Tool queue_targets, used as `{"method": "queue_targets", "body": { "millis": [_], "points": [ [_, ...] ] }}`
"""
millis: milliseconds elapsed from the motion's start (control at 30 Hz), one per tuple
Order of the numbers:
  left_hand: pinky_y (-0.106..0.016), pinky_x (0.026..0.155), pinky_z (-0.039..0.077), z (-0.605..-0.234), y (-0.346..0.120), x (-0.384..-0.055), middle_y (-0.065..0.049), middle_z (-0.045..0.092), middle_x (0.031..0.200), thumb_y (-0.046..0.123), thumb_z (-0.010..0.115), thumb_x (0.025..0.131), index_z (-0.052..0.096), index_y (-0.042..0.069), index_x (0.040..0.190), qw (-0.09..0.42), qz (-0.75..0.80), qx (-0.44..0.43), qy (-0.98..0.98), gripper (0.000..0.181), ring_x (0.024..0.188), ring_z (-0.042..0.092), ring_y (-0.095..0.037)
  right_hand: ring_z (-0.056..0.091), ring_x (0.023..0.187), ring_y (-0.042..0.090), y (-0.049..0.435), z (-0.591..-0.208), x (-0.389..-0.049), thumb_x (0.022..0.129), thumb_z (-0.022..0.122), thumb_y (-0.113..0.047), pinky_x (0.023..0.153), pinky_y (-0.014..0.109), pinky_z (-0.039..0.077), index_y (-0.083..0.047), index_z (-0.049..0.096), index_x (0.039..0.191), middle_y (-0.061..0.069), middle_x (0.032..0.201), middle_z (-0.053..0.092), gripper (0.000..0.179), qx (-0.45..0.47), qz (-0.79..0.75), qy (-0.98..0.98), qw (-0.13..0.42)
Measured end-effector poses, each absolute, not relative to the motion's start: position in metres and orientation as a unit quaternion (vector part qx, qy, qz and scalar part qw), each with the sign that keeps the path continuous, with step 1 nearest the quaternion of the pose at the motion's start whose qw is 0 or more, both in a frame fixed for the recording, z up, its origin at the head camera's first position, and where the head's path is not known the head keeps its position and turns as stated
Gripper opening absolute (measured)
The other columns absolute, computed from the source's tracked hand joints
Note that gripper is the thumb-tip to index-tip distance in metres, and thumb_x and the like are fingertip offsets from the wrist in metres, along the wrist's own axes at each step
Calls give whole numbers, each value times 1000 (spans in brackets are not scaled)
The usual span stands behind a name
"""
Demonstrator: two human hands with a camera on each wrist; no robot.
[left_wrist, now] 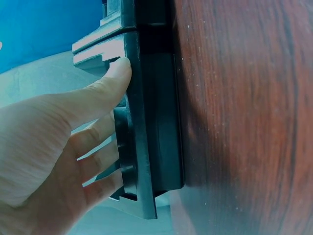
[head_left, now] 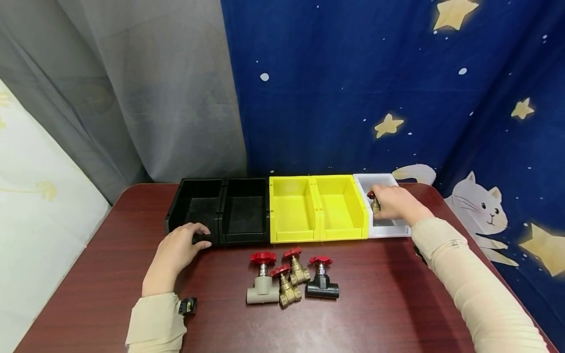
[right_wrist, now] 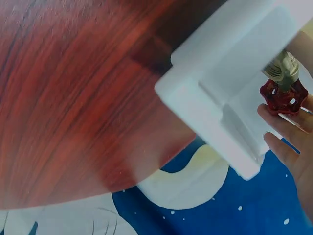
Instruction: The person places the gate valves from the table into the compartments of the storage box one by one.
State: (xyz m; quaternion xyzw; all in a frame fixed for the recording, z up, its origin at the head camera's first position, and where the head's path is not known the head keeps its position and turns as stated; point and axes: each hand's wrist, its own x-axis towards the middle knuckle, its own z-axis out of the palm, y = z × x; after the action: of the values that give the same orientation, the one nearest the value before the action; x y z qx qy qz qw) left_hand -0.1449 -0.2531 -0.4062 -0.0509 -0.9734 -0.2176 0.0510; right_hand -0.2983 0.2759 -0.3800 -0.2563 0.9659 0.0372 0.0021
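Observation:
My right hand (head_left: 392, 202) holds a brass gate valve (head_left: 375, 205) with a red handwheel over the white bin (head_left: 390, 229) at the row's right end. In the right wrist view, the red handwheel (right_wrist: 283, 97) shows beside my fingers at the bin's opening. At the other end, my left hand (head_left: 182, 247) grips the front edge of the outer black bin (head_left: 194, 218), thumb (left_wrist: 119, 68) on the near side and fingers over the rim. Between the hands lie a beige tee-shaped valve (head_left: 263, 289), two brass valves (head_left: 289, 292) and a black valve (head_left: 322, 284), all with red handwheels.
A second black bin (head_left: 244, 235) and two yellow bins (head_left: 295, 236) stand side by side between the outer bins. The row sits near the back of the dark red table (head_left: 229, 323), before grey and blue curtains (head_left: 318, 98).

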Motion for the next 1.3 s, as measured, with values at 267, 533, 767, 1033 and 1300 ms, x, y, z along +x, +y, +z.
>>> {"method": "queue_targets", "body": {
  "millis": [267,533,767,1033,1300],
  "points": [
    [-58,81,50,-408,-254,-145,-12,67,110,18,78,86,71,13,107,53,-214,-51,-974,23,99,62,-38,59,76,26,275,-392,-298,70,83,-35,77,49,53,-2,57,108,4,86,60,57,-248,14,968,19],
    [-59,83,49,-407,-254,-145,-13,67,112,17,78,87,71,12,108,50,-216,-52,-974,23,101,62,-39,60,86,28,272,-395,-295,76,84,-35,87,52,51,1,54,122,9,98,64,66,-210,-3,976,58],
    [-59,82,49,-407,-253,-147,-13,67,113,18,78,87,71,13,108,53,-216,-53,-974,23,102,61,-39,60,103,36,273,-395,-293,76,84,-32,94,56,47,6,52,132,21,117,63,74,-204,-31,976,64],
    [-58,83,50,-406,-253,-147,-13,67,112,18,78,87,71,13,107,58,-214,-53,-974,22,100,62,-38,55,117,37,274,-382,-286,85,81,-19,101,58,44,6,47,142,25,134,56,71,-193,-83,974,89],
    [-58,82,50,-406,-253,-145,-13,67,112,19,78,87,71,13,107,57,-217,-51,-973,22,99,62,-38,57,115,42,276,-363,-268,92,70,-14,96,61,46,2,57,134,26,129,59,47,-175,-76,981,33]
  ]
}}
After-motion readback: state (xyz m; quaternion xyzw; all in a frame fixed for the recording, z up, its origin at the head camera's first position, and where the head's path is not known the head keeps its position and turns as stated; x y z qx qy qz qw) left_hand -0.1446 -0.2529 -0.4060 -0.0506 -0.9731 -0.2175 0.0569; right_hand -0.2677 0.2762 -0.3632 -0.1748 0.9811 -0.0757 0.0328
